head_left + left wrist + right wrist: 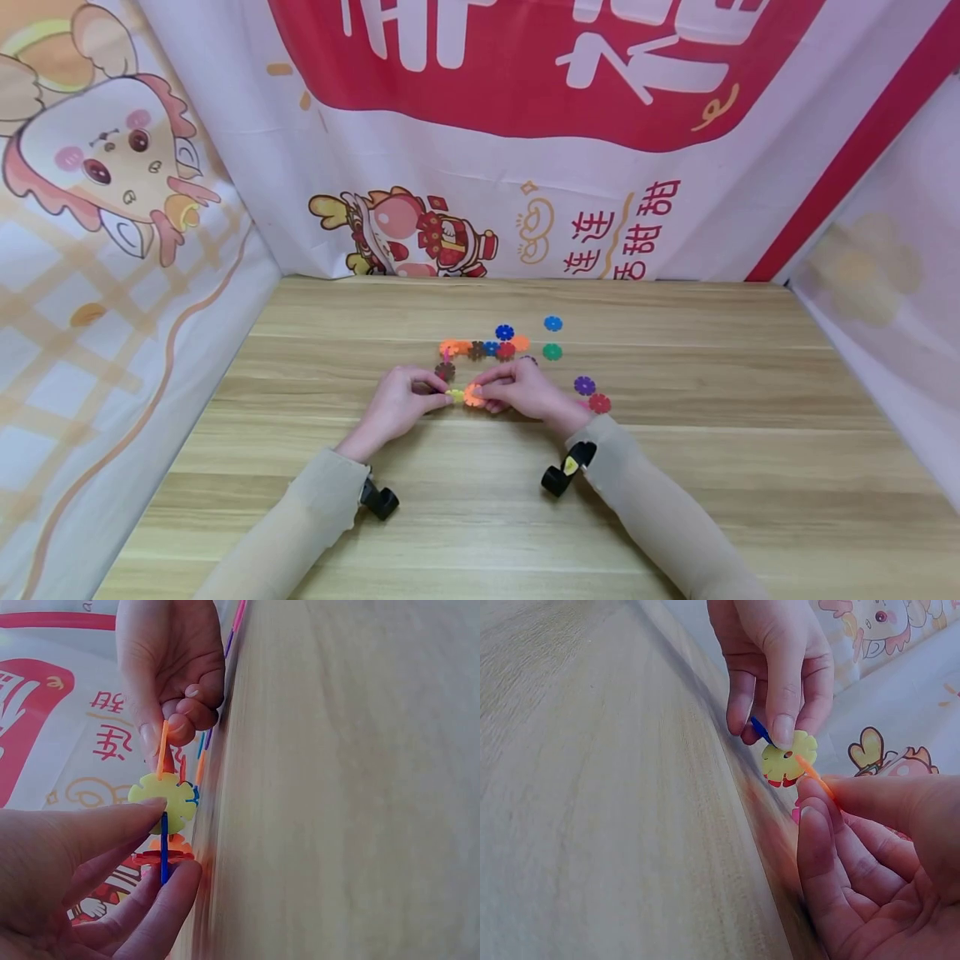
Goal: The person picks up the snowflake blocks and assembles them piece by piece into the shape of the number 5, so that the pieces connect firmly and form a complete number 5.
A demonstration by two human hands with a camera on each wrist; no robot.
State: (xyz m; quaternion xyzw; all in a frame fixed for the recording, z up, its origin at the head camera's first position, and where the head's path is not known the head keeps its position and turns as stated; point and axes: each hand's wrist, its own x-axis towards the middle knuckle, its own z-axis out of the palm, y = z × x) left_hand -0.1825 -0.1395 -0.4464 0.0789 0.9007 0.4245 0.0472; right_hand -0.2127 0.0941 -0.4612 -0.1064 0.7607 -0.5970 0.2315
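My left hand (397, 404) pinches a blue notched interlocking disc (164, 851) between thumb and fingers; the thumb tip also touches the yellow disc (169, 799) at their joint. Slotted to the yellow disc's opposite side is an orange disc (815, 777), seen edge-on in both wrist views. My right hand (523, 390) grips that orange disc by thumb and fingertips. Near the left fingers stands a brown disc (445, 370), part of a row of joined discs leading back to an orange one (449, 347). Fingers partly hide the pieces.
Behind the hands runs a row with a brown disc (477, 350), a blue one (491, 348) and a red one (506, 350). Loose discs lie to the right, including green (552, 352), light blue (553, 323), purple (585, 385) and red (599, 403). Printed cloth (450, 167) hangs behind the wooden table (480, 517).
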